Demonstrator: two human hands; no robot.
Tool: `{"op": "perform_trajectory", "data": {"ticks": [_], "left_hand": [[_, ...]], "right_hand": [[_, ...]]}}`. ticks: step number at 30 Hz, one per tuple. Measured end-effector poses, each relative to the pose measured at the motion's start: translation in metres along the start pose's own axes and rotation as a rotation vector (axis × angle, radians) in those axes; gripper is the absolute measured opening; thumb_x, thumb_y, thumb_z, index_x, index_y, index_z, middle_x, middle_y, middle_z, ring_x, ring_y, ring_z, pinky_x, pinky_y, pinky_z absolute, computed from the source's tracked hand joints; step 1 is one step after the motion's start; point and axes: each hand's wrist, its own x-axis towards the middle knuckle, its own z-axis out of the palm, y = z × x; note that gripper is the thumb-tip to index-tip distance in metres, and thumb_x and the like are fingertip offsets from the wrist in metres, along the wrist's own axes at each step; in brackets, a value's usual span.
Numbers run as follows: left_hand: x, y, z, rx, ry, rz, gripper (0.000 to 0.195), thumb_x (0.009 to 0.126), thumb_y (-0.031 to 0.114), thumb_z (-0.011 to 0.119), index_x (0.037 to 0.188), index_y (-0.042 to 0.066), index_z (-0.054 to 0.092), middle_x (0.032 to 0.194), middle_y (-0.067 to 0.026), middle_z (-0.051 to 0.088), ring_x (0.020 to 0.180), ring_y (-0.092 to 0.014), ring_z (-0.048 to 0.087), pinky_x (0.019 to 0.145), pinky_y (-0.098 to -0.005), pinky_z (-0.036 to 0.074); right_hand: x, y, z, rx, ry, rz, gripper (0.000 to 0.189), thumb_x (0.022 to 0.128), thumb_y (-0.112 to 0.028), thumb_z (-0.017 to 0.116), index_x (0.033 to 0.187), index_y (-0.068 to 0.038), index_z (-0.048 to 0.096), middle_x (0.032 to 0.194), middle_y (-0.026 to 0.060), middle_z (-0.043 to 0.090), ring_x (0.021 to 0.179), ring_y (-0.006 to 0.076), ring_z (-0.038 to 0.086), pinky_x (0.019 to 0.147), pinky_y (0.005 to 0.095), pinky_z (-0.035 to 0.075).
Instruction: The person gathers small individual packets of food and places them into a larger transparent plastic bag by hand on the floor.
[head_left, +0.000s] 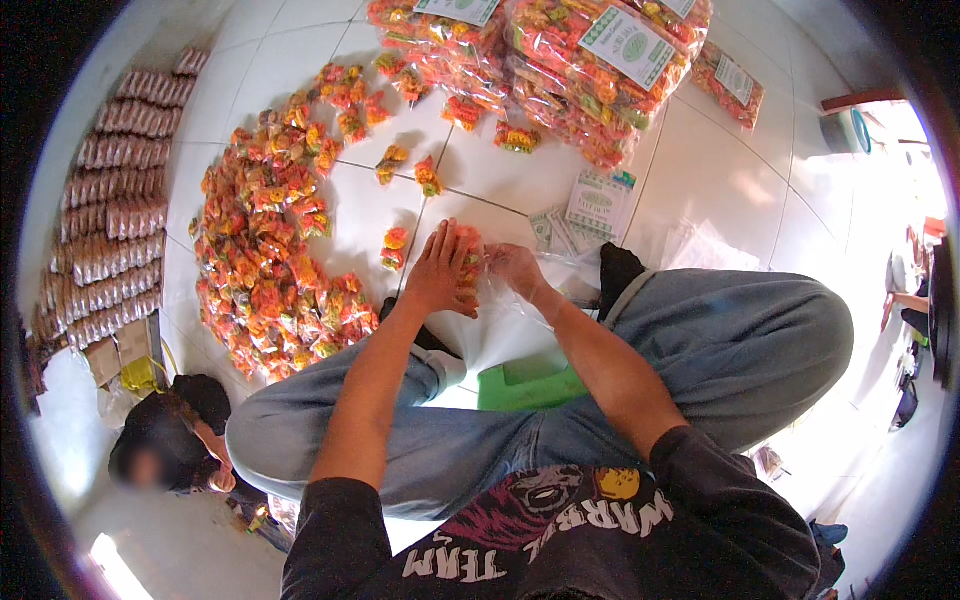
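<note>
My left hand (439, 271) lies flat with its fingers extended on a clear plastic bag of orange, red and yellow snacks (470, 262) on the tiled floor. At the bag's right side, my right hand (516, 268) has bent fingers at the clear plastic; whether they grip it cannot be told. A small snack packet (394, 248) lies left of my left hand, and two more packets (427, 177) lie farther up. Printed label cards (598, 204) lie up and to the right of my right hand.
A curved heap of small snack packets (262, 277) is on the left. Large filled bags (577, 75) are stacked at the top. A green plastic object (525, 384) sits between my legs. Clear plastic bags (709, 244) lie right. Another person (180, 435) is at lower left.
</note>
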Motion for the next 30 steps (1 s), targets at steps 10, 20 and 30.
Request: {"op": "perform_trajectory", "data": {"ticks": [10, 20, 30], "left_hand": [[-0.018, -0.011, 0.001, 0.112, -0.133, 0.072, 0.142, 0.04, 0.056, 0.087, 0.149, -0.002, 0.017, 0.156, -0.0238, 0.012, 0.145, -0.04, 0.011, 0.119, -0.045, 0.015], [-0.01, -0.002, 0.004, 0.107, -0.091, 0.009, 0.137, 0.038, 0.053, 0.089, 0.149, 0.004, 0.024, 0.157, -0.0172, 0.015, 0.146, -0.034, 0.014, 0.12, -0.0418, 0.016], [-0.011, -0.001, 0.003, 0.052, -0.099, -0.001, 0.143, 0.034, 0.055, 0.089, 0.149, 0.004, 0.022, 0.157, -0.0163, 0.014, 0.146, -0.032, 0.014, 0.12, -0.0408, 0.016]], "right_hand": [[-0.02, -0.031, -0.016, -0.176, -0.591, -0.434, 0.011, 0.084, -0.011, 0.064, 0.081, 0.0, 0.065, 0.081, 0.0063, 0.063, 0.071, 0.0153, 0.058, 0.064, 0.0278, 0.049], [-0.028, -0.037, -0.024, -0.365, -0.859, 0.068, 0.01, 0.081, -0.014, 0.062, 0.086, -0.007, 0.067, 0.071, -0.0026, 0.053, 0.06, 0.0119, 0.045, 0.056, 0.0298, 0.039], [-0.035, -0.069, -0.012, 0.058, -0.82, 0.543, 0.038, 0.081, -0.025, 0.067, 0.117, -0.011, 0.066, 0.074, -0.0041, 0.052, 0.064, 0.0108, 0.045, 0.061, 0.0263, 0.039]]}}
